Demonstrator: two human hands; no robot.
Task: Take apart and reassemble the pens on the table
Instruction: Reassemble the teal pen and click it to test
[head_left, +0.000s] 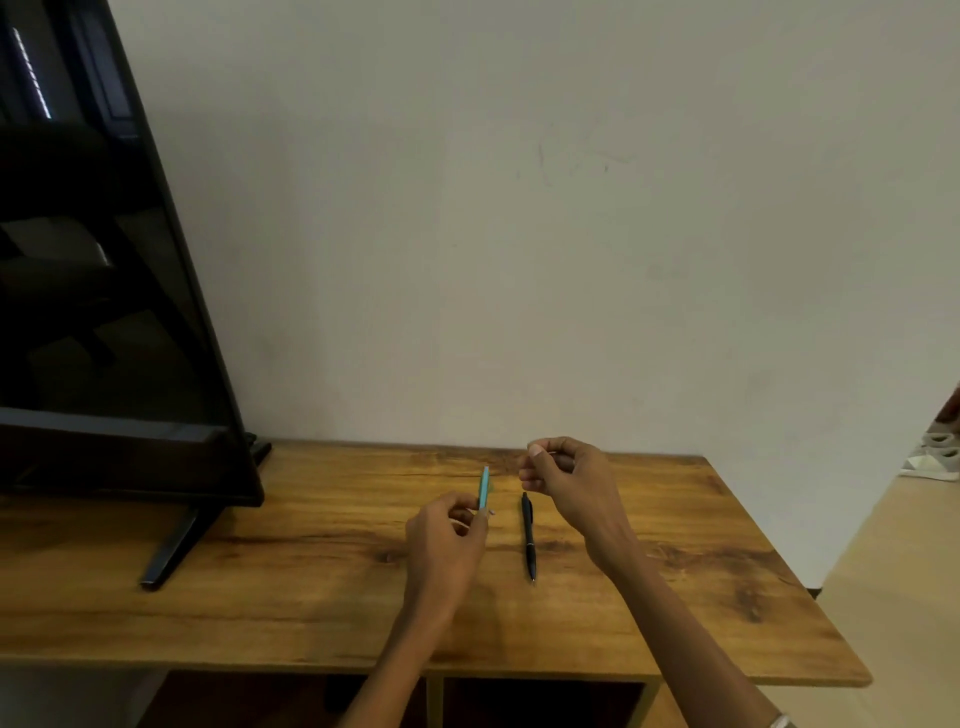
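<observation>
My left hand (451, 530) holds a light blue pen barrel (484, 487) upright between thumb and fingers, above the wooden table (311, 597). My right hand (558, 470) hovers to the right and a little farther back, fingers pinched on a small thin pen part that is too small to identify. A black pen (528, 535) lies whole on the table between my two hands, its tip pointing toward me.
A large dark TV screen (104, 260) stands on the left part of the table, with its black foot (174, 551) reaching toward the front. A pale wall runs behind. The table's right edge drops to a light floor.
</observation>
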